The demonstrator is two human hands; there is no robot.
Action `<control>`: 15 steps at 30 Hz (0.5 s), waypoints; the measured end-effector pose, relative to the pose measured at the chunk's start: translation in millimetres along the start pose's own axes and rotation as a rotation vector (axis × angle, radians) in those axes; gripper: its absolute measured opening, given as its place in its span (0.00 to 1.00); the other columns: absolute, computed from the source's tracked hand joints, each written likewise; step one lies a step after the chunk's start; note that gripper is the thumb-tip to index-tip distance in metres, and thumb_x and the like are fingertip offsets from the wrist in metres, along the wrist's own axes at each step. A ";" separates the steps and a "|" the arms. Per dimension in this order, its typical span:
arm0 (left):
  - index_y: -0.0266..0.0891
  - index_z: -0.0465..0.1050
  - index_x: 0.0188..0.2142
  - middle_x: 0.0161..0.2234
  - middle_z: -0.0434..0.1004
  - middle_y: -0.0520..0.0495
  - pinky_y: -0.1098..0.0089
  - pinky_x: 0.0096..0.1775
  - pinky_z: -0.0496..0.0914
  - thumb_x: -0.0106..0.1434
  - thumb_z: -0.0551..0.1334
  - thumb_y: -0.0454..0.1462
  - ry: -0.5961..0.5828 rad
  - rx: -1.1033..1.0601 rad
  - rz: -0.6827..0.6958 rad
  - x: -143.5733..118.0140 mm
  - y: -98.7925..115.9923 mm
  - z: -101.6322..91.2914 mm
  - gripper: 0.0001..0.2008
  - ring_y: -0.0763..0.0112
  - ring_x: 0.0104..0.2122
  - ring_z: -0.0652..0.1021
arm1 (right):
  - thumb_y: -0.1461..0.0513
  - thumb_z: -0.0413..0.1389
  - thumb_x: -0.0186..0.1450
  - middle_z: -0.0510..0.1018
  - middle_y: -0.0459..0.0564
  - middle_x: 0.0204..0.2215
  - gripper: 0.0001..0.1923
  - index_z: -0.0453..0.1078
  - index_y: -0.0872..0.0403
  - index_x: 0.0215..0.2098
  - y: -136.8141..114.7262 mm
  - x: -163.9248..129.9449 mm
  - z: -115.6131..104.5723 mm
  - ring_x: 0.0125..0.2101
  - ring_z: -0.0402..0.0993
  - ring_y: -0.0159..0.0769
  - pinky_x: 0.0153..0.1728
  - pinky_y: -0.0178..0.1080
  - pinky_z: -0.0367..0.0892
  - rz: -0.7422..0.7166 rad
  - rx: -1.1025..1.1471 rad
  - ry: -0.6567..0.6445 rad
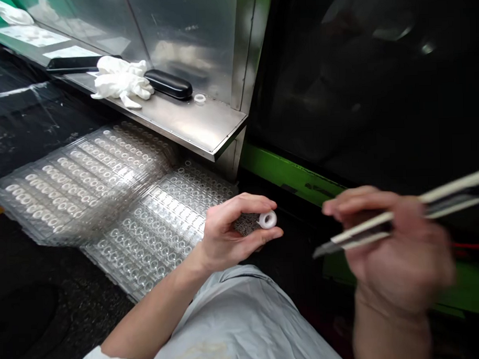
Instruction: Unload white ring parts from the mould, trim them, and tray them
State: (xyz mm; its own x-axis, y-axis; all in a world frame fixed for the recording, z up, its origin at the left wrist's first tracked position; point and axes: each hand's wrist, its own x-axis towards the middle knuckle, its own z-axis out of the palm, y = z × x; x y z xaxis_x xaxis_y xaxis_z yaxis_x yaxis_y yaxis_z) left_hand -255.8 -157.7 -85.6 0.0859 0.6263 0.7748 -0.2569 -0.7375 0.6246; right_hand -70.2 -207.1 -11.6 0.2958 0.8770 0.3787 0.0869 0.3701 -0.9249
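One white ring (267,219) is pinched lightly by left hand (225,235) fingers (248,201); slippage is risked if struck by the right hand's (399,252) gripped blade (398,216).

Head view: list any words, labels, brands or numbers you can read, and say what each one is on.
None can be read.
Paper sheets on the green ledge: faint print, too blurred to read.
Black case on the metal shelf: no marking visible.
White ring in the left hand: plain.
Tool in the right hand: motion-blurred, nothing legible.
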 end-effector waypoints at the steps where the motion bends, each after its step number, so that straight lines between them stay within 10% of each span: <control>1: 0.30 0.77 0.47 0.41 0.84 0.38 0.64 0.45 0.80 0.50 0.77 0.22 0.004 0.016 0.033 -0.2 0.9 -0.4 0.25 0.60 0.42 0.84 | 0.53 0.52 0.75 0.74 0.51 0.26 0.21 0.79 0.52 0.30 -7.7 -1.0 2.8 0.30 0.74 0.38 0.30 0.40 0.71 -0.047 0.005 0.110; 4: 0.30 0.76 0.47 0.39 0.83 0.40 0.65 0.42 0.81 0.53 0.76 0.24 0.008 0.091 0.104 -0.5 3.6 -1.5 0.22 0.62 0.40 0.84 | 0.53 0.49 0.77 0.66 0.46 0.18 0.23 0.79 0.53 0.31 -19.8 -6.4 13.1 0.18 0.65 0.34 0.19 0.39 0.63 -0.032 0.052 0.257; 10: 0.29 0.75 0.44 0.37 0.81 0.40 0.64 0.39 0.80 0.52 0.77 0.24 0.011 0.218 0.136 -1.1 8.3 -3.6 0.21 0.63 0.38 0.83 | 0.61 0.66 0.68 0.79 0.47 0.33 0.02 0.81 0.49 0.35 -7.1 -18.2 17.0 0.27 0.79 0.37 0.26 0.42 0.76 -0.065 0.009 0.009; 15: 0.30 0.75 0.44 0.37 0.81 0.42 0.65 0.39 0.80 0.53 0.77 0.25 -0.006 0.226 0.107 -2.0 9.4 -7.2 0.21 0.65 0.37 0.83 | 0.68 0.66 0.65 0.80 0.45 0.32 0.08 0.81 0.48 0.39 -2.4 -15.4 12.5 0.29 0.80 0.36 0.29 0.41 0.77 -0.141 -0.077 -0.137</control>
State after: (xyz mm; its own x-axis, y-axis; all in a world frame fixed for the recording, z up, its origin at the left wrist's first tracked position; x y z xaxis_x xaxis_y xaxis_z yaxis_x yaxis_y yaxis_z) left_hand -265.4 -164.0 -82.0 0.0755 0.5407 0.8378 -0.0430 -0.8376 0.5445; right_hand -86.8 -217.6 -14.8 0.1438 0.8536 0.5006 0.1919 0.4723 -0.8603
